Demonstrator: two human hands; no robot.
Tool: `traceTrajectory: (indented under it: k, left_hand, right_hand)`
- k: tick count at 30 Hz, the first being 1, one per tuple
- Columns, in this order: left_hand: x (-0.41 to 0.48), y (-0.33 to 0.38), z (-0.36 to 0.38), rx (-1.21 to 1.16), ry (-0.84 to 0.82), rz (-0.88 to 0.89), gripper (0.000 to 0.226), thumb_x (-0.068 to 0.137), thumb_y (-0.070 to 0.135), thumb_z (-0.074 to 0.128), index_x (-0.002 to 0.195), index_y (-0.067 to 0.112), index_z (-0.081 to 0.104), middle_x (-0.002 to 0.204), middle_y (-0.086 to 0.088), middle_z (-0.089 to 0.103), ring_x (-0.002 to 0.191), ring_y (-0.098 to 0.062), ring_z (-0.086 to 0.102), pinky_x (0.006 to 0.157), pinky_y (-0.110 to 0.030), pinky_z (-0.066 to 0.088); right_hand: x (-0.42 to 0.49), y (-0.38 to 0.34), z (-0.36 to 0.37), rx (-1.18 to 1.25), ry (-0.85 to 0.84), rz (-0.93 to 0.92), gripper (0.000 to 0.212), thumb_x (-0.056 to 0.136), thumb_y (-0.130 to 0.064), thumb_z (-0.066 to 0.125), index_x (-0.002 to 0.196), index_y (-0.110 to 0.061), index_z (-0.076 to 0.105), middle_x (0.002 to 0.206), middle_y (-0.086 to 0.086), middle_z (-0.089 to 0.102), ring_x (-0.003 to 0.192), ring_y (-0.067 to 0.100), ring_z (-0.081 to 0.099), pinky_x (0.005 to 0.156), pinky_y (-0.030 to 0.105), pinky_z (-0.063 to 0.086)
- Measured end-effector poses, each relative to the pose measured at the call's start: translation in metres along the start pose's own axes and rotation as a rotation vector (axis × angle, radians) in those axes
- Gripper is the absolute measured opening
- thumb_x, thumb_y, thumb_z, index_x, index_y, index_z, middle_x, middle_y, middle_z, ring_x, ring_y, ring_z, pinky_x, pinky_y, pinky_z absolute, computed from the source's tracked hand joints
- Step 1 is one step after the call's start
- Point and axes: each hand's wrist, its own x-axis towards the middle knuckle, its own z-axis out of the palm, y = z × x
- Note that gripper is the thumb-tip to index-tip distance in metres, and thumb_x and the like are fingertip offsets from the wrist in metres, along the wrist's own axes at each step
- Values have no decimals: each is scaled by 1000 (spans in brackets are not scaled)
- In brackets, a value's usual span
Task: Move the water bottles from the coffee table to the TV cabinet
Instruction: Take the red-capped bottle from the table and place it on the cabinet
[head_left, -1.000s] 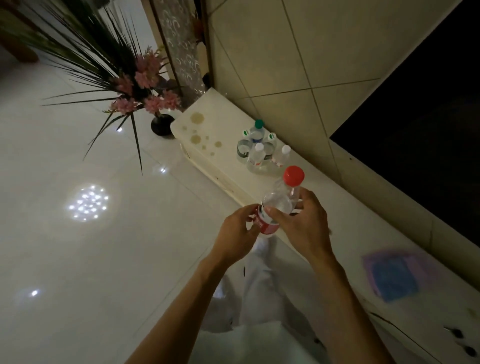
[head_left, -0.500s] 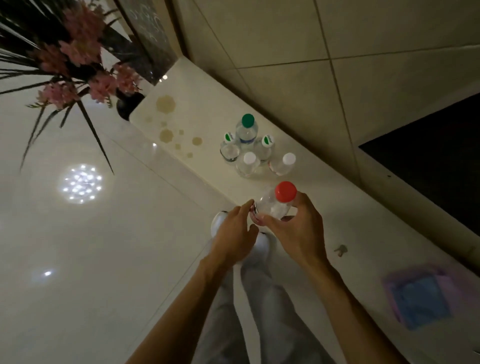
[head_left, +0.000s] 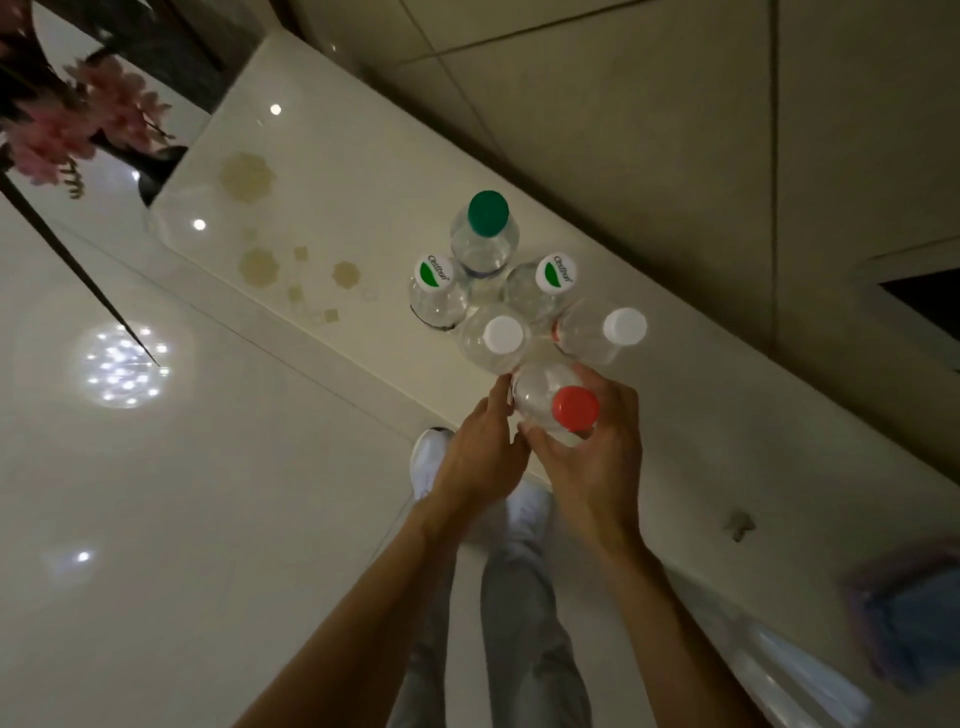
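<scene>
A clear water bottle with a red cap (head_left: 574, 408) stands upright at the front of a cluster on the white TV cabinet (head_left: 363, 208). My right hand (head_left: 597, 457) wraps its right side. My left hand (head_left: 480, 457) touches its left side with the fingertips. Just behind it stand several other clear bottles: one with a green cap (head_left: 487, 211), two with white-and-green caps (head_left: 434, 273) (head_left: 557, 274), and two with plain white caps (head_left: 503, 334) (head_left: 625, 326). The red-capped bottle touches the nearest white-capped one.
Brownish patterned marks (head_left: 247, 176) lie on the cabinet top left of the bottles. A dark vase with pink flowers (head_left: 78, 124) stands on the glossy floor at the cabinet's left end. A blue and purple cloth (head_left: 909, 623) lies at the right. A tiled wall runs behind.
Both hands have carried the red-capped bottle forward and down to the cabinet top, against the cluster of bottles. The view has tilted closer over the cabinet.
</scene>
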Motion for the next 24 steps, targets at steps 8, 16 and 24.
traceTrajectory:
  k: [8,16,24]
  left_hand:
    - [15,-10,12,-71,-6,-61,63,95,19,53,151,27,23,142,-2,53,114,-21,61,91,-27,46]
    - [22,-10,8,-108,-10,-49,67,92,10,56,150,23,26,144,-1,51,108,-20,65,82,-21,43]
    - [13,-7,-11,-119,-95,-168,64,93,9,55,150,20,29,143,-6,52,114,-23,62,98,-40,51]
  right_hand:
    - [7,10,22,95,37,60,71,71,-24,84,133,-20,51,126,-5,54,113,1,51,85,-4,38]
    - [15,14,28,222,31,133,68,74,-17,81,133,-19,47,134,-2,52,119,8,55,90,20,54]
    - [10,4,10,225,-6,213,62,79,-16,77,133,-13,46,135,-1,56,110,4,56,84,12,50]
